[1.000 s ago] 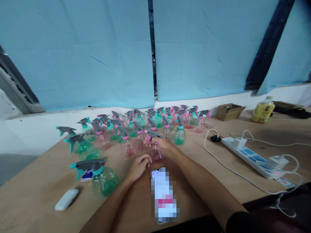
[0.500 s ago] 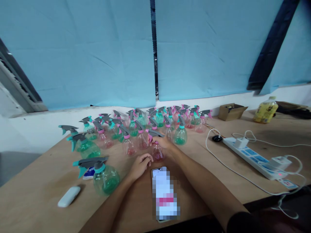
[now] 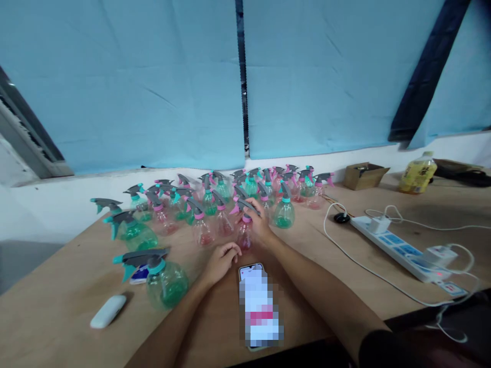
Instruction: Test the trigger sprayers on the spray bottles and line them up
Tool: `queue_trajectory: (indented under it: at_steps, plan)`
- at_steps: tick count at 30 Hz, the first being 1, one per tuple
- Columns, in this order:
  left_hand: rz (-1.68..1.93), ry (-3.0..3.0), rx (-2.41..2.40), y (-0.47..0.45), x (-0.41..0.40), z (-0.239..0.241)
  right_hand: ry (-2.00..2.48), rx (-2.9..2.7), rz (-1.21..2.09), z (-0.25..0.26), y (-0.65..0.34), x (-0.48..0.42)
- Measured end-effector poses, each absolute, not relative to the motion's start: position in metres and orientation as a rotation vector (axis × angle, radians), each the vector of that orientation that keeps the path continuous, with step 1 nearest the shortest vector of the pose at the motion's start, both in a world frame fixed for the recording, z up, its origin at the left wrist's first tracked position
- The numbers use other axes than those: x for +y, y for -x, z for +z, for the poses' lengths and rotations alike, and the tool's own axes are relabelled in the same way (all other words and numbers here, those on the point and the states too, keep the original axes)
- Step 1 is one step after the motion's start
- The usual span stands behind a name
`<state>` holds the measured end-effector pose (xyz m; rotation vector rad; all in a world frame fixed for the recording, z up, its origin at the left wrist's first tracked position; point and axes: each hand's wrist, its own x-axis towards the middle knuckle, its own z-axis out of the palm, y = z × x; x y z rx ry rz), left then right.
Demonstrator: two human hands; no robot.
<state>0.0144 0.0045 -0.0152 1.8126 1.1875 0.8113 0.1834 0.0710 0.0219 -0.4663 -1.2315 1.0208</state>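
Note:
My right hand (image 3: pixel 259 225) grips a small pink spray bottle (image 3: pixel 244 236) by its neck, under the grey trigger head, and holds it slightly off the wooden table (image 3: pixel 314 266). Close to the bottle's base on the near side, my left hand (image 3: pixel 221 259) rests on the table with its fingers curled and nothing in them. Behind stand several pink and green spray bottles (image 3: pixel 215 199) in a crowd. A phone (image 3: pixel 258 306) lies just in front of my hands.
Larger green spray bottles (image 3: pixel 163 278) stand at the left, with a white oblong device (image 3: pixel 108 311) near them. A white power strip (image 3: pixel 399 245) with cables runs along the right. A small cardboard box (image 3: pixel 364 175) and a yellow drink bottle (image 3: pixel 416 174) sit at the back right.
My right hand has raised the pink bottle a little and shifted it back toward the group. The left hand has barely moved.

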Motion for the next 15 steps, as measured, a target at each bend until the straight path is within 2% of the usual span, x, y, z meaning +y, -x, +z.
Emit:
queue_trajectory:
  at_steps: [8, 15]
  plan:
    - [0.834, -1.778, 1.201, -0.013, 0.009, -0.022, 0.561, -1.200, 0.557, 0.076, -0.180, 0.049]
    - [0.852, -1.770, 1.268, -0.015, 0.007, -0.023, 0.552, -1.540, 0.596, 0.096, -0.131, 0.025]
